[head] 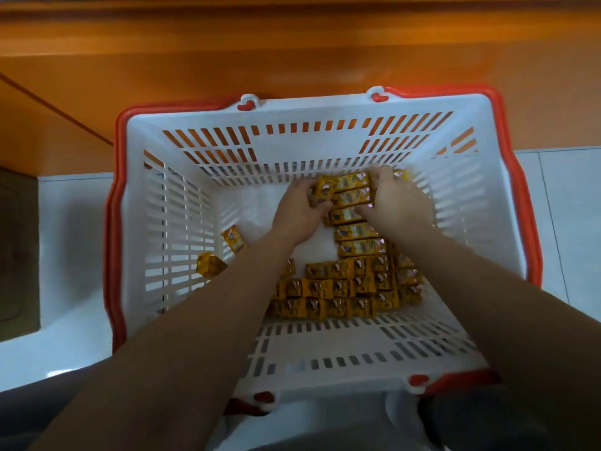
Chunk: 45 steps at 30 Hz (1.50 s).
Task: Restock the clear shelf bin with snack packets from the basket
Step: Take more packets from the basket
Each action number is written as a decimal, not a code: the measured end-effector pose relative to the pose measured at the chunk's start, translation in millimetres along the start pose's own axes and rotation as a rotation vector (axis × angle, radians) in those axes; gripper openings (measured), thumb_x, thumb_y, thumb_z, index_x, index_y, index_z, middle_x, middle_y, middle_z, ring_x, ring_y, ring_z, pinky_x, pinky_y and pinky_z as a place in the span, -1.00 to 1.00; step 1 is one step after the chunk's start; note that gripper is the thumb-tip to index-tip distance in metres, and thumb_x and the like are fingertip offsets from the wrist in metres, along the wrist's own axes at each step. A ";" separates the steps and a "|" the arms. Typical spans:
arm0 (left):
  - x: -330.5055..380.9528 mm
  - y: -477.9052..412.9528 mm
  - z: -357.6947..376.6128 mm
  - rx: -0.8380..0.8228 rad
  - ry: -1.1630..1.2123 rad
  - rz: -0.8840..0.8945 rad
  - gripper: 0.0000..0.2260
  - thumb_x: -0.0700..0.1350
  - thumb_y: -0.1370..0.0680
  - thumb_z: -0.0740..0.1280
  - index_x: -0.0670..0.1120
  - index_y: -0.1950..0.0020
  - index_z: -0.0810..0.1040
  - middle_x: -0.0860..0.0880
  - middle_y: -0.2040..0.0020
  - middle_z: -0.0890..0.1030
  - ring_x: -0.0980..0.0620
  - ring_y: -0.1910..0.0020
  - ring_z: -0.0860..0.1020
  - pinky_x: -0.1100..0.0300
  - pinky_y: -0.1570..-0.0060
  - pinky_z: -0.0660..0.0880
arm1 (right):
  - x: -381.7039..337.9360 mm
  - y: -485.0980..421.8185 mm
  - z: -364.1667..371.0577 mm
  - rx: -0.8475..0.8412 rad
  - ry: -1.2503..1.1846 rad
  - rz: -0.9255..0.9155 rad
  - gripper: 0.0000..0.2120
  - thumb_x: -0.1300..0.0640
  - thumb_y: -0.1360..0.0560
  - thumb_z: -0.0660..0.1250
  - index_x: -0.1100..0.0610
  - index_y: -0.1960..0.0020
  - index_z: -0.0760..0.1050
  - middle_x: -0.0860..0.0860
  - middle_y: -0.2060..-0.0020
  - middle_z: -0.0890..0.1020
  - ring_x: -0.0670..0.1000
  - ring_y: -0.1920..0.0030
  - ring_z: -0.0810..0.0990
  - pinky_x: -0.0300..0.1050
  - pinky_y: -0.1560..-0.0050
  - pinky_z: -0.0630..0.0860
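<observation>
Both hands reach into the basket (325, 104): left hand (297, 211) and right hand (398, 201) clamp the two ends of a row of yellow snack packets (352, 194) near its far wall. Better to press evenly inward while lifting, or middle packets may slip out.

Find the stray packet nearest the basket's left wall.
Head view: the stray packet lies on the basket floor, left side, beside another loose packet.
</observation>
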<state>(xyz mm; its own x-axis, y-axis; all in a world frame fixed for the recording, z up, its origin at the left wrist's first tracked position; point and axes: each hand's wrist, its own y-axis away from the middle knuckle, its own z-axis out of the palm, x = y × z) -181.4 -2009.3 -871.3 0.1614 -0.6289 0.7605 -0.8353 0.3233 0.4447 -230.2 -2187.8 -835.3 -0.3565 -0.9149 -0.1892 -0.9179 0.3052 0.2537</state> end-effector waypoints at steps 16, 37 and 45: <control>-11.6 -8.6 3.2 -0.031 -0.149 0.014 -0.38 0.09 -0.56 0.44 -0.06 -0.56 0.35 -0.06 -0.48 0.39 -0.06 -0.39 0.46 0.03 -0.34 0.46 | -5.2 -0.7 18.0 -0.183 -0.376 0.179 -0.26 -0.06 -0.25 0.65 0.09 -0.32 0.42 0.08 -0.17 0.53 0.10 -0.11 0.55 -0.10 0.02 0.45; -19.2 -1.8 -11.3 0.059 0.073 -0.114 -0.75 0.02 -0.50 0.49 0.10 -0.10 0.49 0.18 0.14 0.55 0.20 0.17 0.53 0.24 0.25 0.44 | -8.1 4.2 22.3 -0.139 -0.595 0.039 -0.64 -0.04 -0.47 0.49 -0.03 -0.18 0.43 -0.23 0.13 0.46 -0.08 0.01 0.54 -0.27 0.18 0.49; -10.3 29.9 -41.5 0.074 0.317 -0.375 -0.85 -0.07 -0.53 0.49 -0.12 0.13 0.60 -0.13 0.27 0.71 0.01 0.45 0.58 0.21 0.46 0.48 | -17.5 3.6 -9.7 -0.064 -0.720 -0.111 -0.70 0.06 -0.56 0.39 0.01 -0.29 0.55 -0.14 -0.13 0.61 -0.10 -0.10 0.57 -0.01 -0.17 0.55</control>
<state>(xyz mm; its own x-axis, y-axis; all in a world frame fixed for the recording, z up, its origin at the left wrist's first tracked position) -186.2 -1963.8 -846.2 0.6003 -0.4426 0.6661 -0.7224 0.0573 0.6891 -225.6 -2173.3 -821.9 -0.3084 -0.5327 -0.7881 -0.9512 0.1842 0.2477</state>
